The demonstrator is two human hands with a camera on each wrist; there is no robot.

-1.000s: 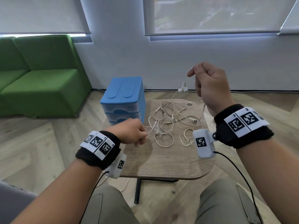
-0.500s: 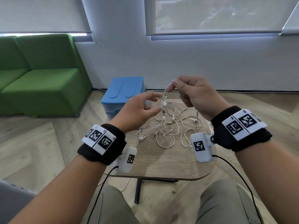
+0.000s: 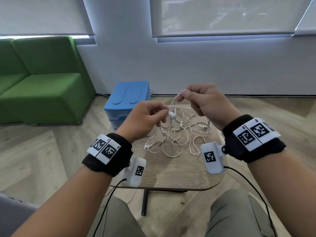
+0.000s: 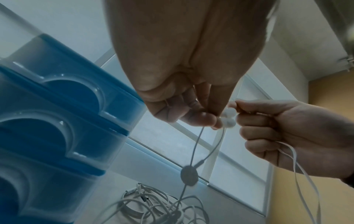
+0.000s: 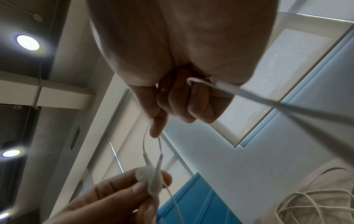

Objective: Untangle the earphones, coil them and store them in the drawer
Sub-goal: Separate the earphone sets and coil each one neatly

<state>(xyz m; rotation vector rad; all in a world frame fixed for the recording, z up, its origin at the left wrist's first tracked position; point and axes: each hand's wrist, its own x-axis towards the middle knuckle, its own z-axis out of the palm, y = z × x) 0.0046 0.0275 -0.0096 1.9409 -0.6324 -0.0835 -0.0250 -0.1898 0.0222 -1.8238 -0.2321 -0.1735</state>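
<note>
The left hand point(image 3: 147, 120) pinches the two white earbuds point(image 3: 171, 114) together between thumb and fingertips; the other fingers are curled. The right hand point(image 3: 203, 101) pinches the thin cables point(image 3: 176, 98) a little above the buds, thumb against forefinger, and its lower fingers are curled around another length of the cord point(image 5: 249, 94), which runs down from the palm. Both hands are raised above the table point(image 3: 171, 170).

The rest of the earphones lie as a loose tangle point(image 3: 171, 139) on the table, under and between the hands. There seem to be several sets mixed together, because more buds show in the pile. The blue drawer unit point(image 3: 128, 96) stands at the far left corner of the table, and its drawers look closed.

The step in hand, I think, is to free one set from the tangle. To do this well, it is better to hold the buds firmly as the fixed end and to let the right fingers slide slowly along the cord, lifting it out loop by loop. A hard pull may tighten the knots or drag the whole pile off the table. Where a loop catches, one should stop and pass the buds through it.
</note>
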